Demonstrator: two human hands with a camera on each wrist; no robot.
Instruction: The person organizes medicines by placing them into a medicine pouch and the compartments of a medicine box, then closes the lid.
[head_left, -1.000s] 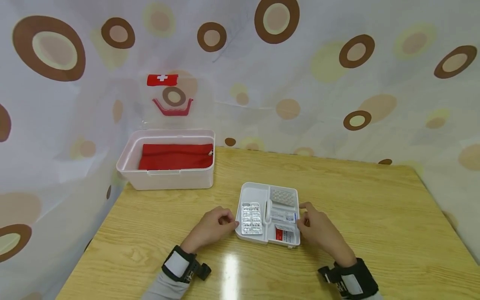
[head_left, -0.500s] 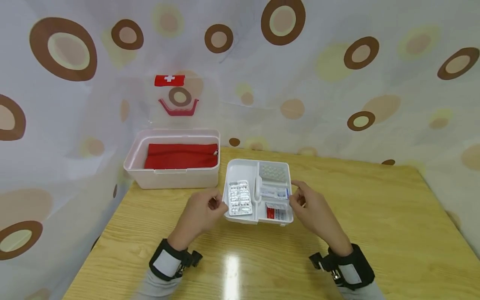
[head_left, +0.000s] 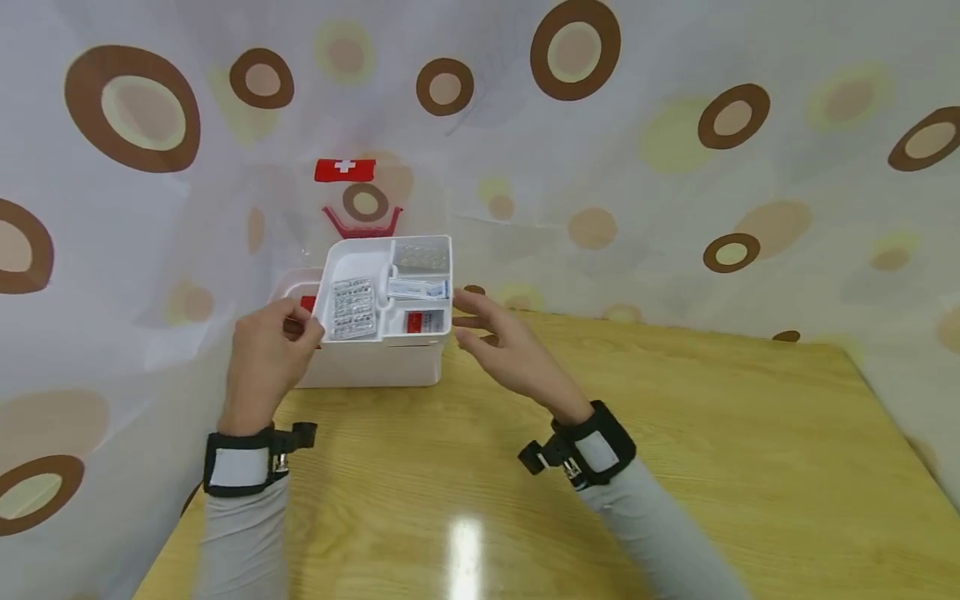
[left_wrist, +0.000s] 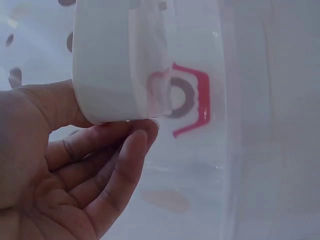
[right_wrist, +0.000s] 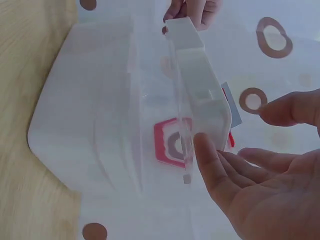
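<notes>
A white compartment tray [head_left: 357,263] is held up over the pale pink box [head_left: 375,367], and in the right wrist view a gap shows between them. On it lie a silver blister pack [head_left: 354,308], a clear blister pack [head_left: 422,257], a blue-and-white packet [head_left: 417,288] and a red-and-white packet [head_left: 425,322]. My left hand [head_left: 270,354] pinches the tray's front left corner. At the right side, my right hand [head_left: 513,346] has its fingers extended, fingertips right at the tray's wall, thumb apart from it. Only a corner of the red pouch [head_left: 308,302] shows; the tray hides the rest.
Behind the box stands its raised clear lid, with a red handle [head_left: 363,230] and a red label with a white cross [head_left: 345,170]. Patterned sheeting [head_left: 525,158] lines the back and left of the wooden table [head_left: 637,433].
Both hands have lifted the tray off the table and carried it left and back, over the box. The right hand's fingers have straightened from their grip on the tray's edge.
</notes>
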